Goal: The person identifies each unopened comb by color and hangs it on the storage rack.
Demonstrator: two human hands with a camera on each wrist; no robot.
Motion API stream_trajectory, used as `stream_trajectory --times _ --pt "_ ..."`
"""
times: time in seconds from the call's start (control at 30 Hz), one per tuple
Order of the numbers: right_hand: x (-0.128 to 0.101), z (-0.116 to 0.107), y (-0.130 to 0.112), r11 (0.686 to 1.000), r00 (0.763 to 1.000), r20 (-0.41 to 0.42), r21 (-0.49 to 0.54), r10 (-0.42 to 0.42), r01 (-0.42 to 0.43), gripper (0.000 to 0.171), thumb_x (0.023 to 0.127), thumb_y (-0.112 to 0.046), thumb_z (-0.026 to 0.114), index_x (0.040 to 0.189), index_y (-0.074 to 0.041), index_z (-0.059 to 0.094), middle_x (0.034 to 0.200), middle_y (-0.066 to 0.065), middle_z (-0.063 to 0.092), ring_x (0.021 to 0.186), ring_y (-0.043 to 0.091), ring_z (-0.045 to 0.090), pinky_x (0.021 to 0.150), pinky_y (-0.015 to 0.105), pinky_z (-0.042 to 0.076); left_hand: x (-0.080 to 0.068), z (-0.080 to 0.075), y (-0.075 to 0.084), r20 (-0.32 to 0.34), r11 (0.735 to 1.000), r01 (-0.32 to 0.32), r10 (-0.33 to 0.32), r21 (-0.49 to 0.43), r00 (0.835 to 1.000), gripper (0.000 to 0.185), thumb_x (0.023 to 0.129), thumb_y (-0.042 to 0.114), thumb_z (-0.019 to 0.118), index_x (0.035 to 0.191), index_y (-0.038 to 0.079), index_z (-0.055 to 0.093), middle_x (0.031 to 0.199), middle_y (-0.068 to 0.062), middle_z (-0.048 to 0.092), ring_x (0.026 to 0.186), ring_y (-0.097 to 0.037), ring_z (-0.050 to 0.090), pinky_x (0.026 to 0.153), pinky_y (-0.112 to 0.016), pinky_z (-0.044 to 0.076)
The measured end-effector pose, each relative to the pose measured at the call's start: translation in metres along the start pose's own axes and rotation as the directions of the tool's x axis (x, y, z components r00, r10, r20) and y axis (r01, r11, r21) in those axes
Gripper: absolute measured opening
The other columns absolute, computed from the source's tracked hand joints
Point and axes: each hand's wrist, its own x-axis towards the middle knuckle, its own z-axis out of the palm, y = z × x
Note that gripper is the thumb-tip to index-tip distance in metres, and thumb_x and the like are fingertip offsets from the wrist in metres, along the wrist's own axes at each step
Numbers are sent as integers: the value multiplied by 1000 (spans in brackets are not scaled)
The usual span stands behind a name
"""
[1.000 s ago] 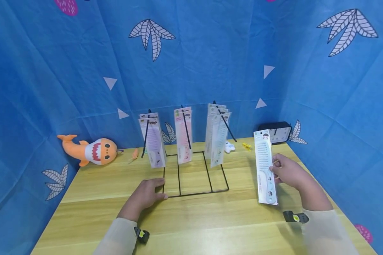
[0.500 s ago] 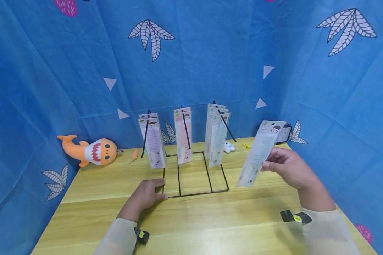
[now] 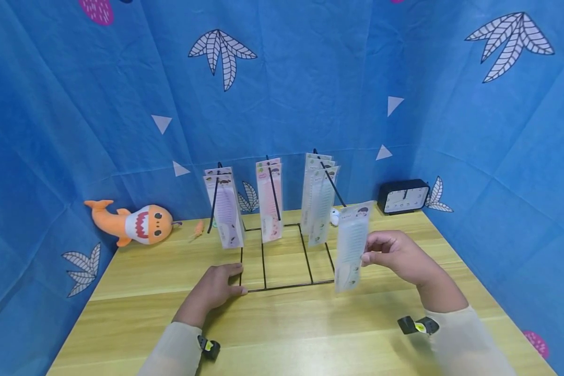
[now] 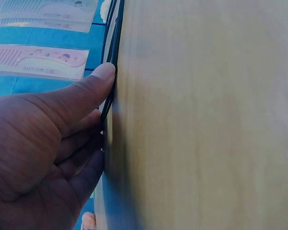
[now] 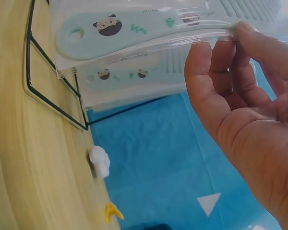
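A mint green comb in a clear packet [image 3: 351,250] is pinched along its edge by my right hand [image 3: 397,258]. The packet hangs upright, slightly tilted, at the right front of the black wire display rack [image 3: 289,285]. In the right wrist view, the thumb and fingertips grip the packet [image 5: 120,33], with another mint comb [image 5: 129,74] hanging behind it. My left hand [image 3: 216,287] holds the front left corner of the rack's base, thumb [image 4: 93,81] and fingers at the wire. Purple comb packets [image 3: 226,209], pink ones [image 3: 270,201] and mint ones [image 3: 320,209] hang on the rack's three hooks.
An orange shark plush [image 3: 133,222] lies at the back left, near a small orange item [image 3: 199,228]. A black clock [image 3: 403,197] stands at the back right. A small white figure [image 3: 335,216] sits behind the held packet. Blue cloth [image 3: 282,78] surrounds the wooden table [image 3: 291,334].
My right hand has carried the comb packet leftward from beside the clock to the rack's right side, turning and tilting it on the way. The left hand stays at the base corner.
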Motion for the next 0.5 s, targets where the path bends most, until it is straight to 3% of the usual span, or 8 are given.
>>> stream_trajectory --times 0.5 --pt "6 8 8 996 996 5 17 85 -85 16 99 3 73 115 6 75 112 -2 80 98 16 75 87 34 69 0 2 -2 -13 1000 -29 30 4 999 63 94 28 88 148 4 68 158 -12 63 150 -39 55 127 -55 45"
